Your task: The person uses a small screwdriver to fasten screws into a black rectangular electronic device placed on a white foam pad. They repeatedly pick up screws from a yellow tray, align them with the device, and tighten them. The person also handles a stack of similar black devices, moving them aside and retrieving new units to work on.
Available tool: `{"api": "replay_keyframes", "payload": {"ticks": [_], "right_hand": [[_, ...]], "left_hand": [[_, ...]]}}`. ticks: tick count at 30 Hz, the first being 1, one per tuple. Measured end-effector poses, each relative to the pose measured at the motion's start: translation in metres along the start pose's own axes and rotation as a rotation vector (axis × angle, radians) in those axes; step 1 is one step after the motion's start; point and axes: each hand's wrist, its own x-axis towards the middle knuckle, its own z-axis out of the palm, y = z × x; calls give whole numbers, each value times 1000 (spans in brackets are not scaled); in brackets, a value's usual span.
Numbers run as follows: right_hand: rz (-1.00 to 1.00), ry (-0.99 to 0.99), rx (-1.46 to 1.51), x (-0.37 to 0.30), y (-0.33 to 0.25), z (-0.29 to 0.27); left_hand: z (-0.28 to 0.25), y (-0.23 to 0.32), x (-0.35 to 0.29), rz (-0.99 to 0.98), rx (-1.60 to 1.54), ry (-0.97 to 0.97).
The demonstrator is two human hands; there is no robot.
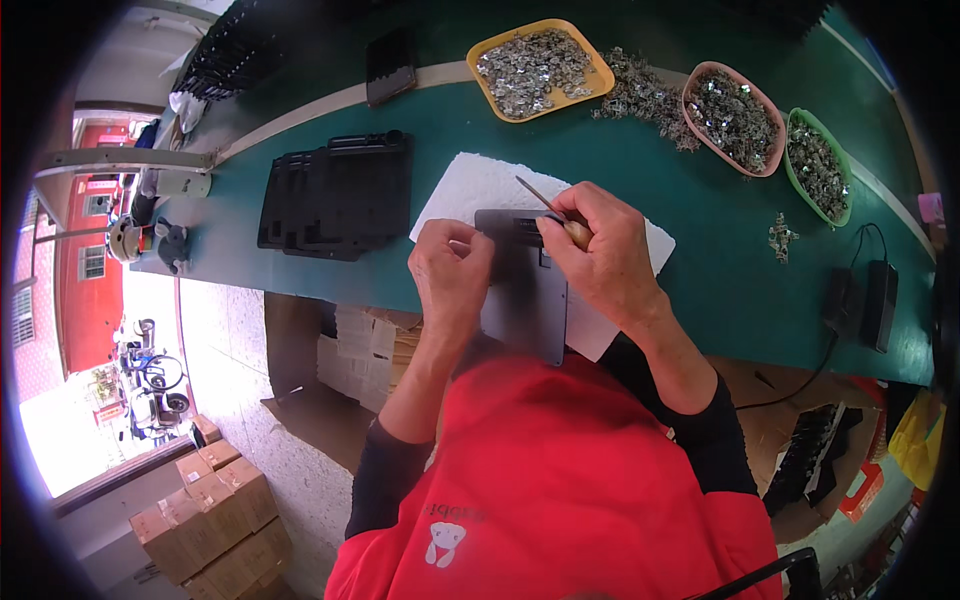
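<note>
Your right hand (pixel 605 255) is gripping a thin-shafted tool (pixel 538 193) by its tan handle, shaft pointing up-left. Your left hand (pixel 450 272) is sitting, fingers curled, at the upper left edge of the dark grey panel (pixel 524 305); can't tell if it's pinching anything. Panel is lying between your 2 hands on a white sheet (pixel 452 188). It's looking light, thin, stiff, probably smooth enough to be slipping; slotted far end seems weakest. You'd best be holding its plain long edges. Further out, the green counter (pixel 715 300) is carrying 3 trays (pixel 599 82) of small metal parts (pixel 640 92).
</note>
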Motion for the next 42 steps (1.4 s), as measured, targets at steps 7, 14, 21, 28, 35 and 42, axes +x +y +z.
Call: {"api": "replay_keyframes", "payload": {"ticks": [7, 14, 21, 28, 35, 42], "right_hand": [[-33, 23, 18, -2, 5, 3], [-11, 26, 44, -4, 9, 1], [30, 39, 82, -6, 14, 1], [51, 10, 31, -5, 12, -6], [15, -155, -190, 1, 7, -26], [-165, -172, -574, -8, -16, -28]], "left_hand": [[-1, 12, 4, -35, 98, -56], [4, 13, -5, 348, 239, 23], [8, 5, -20, 588, 450, 69], [8, -5, -32, 616, 558, 7], [10, -18, -30, 680, 420, 70], [11, -25, -27, 748, 362, 105]]}}
